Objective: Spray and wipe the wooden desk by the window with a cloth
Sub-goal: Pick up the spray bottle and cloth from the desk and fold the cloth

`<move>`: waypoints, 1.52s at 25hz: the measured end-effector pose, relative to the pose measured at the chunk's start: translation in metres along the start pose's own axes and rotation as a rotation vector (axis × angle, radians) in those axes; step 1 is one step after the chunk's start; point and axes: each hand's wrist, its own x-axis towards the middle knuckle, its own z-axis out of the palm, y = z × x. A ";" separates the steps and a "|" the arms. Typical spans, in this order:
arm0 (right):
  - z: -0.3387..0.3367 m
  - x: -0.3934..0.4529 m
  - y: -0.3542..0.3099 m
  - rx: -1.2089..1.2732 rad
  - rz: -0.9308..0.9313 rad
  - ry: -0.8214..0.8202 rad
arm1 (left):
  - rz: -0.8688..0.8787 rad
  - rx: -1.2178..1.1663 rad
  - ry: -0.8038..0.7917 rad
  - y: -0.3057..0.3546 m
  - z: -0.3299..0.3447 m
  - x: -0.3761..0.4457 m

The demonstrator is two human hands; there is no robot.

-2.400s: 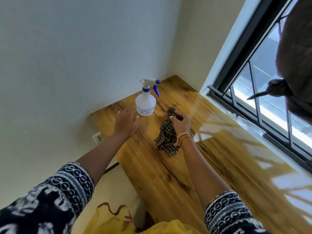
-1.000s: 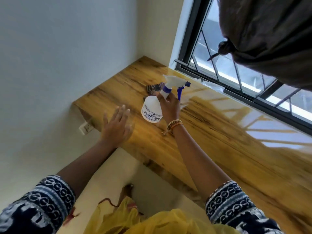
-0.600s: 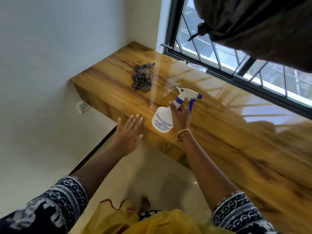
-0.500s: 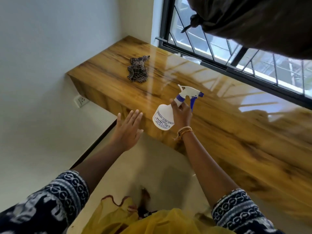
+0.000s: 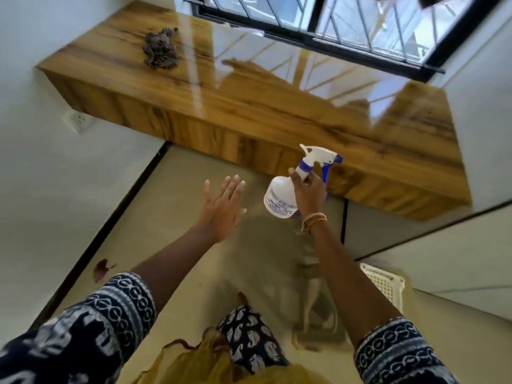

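A: How far has the job been carried?

B: Barely begun, it is judged. The spray bottle (image 5: 279, 195) is held in the right hand (image 5: 309, 191), fingers wrapped round the neck below the blue collar, in front of the tabletop's (image 5: 249, 106) near edge. The nozzle is aimed toward the right end. No mist or wet patch can be made out, so whether any spraying has been done cannot be told.

A: And the cloth?

B: The cloth (image 5: 160, 51) is left crumpled at the far left end of the tabletop, well apart from both hands. Wiping appears not yet started. The left hand (image 5: 221, 207) is held open and flat, fingers spread, with nothing gripped.

A: What is noted about the surfaces?

B: A glossy, lacquered wood grain is shown, with the window (image 5: 332, 20) bars mirrored in it; streaks would likely be seen easily. The bottle is a white, rounded plastic body with a blue trigger. The cloth is a soft, striped, bunched weave.
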 end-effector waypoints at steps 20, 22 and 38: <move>-0.269 0.014 0.355 -0.182 0.446 0.209 | 0.334 0.041 -0.170 0.267 0.192 0.024; -0.271 0.017 0.379 -0.202 0.454 0.163 | 0.331 0.044 -0.168 0.273 0.214 0.023; -0.227 -0.020 0.310 -0.241 0.864 -0.072 | 0.309 -0.069 -0.283 0.240 0.159 0.013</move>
